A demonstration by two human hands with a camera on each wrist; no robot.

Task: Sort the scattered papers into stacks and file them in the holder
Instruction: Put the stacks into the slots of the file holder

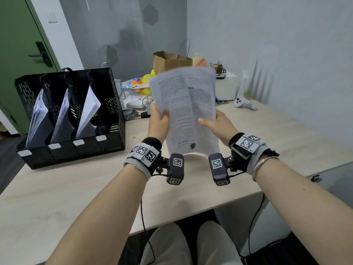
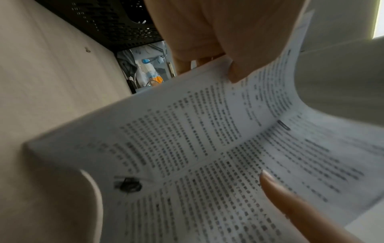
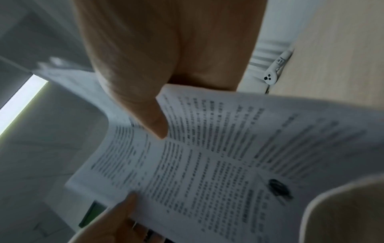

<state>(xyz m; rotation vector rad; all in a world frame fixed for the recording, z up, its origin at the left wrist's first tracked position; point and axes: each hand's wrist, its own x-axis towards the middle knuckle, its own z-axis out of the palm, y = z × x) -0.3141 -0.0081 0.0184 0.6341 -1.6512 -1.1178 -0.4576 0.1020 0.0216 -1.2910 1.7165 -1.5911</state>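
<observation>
A stack of printed papers stands almost upright above the desk, bowed along its middle, with a black scribble near its lower edge. My left hand grips its left edge, thumb on the front. My right hand grips the right edge, thumb on the printed face. The same papers fill the left wrist view and the papers fill the right wrist view. A black mesh file holder stands at the left of the desk; three of its slots hold paper stacks, and the rightmost slot looks empty.
The light wooden desk runs under my arms. Behind the papers lie a brown paper bag, snacks and clutter. A white box and a white controller sit at the right. A green door is far left.
</observation>
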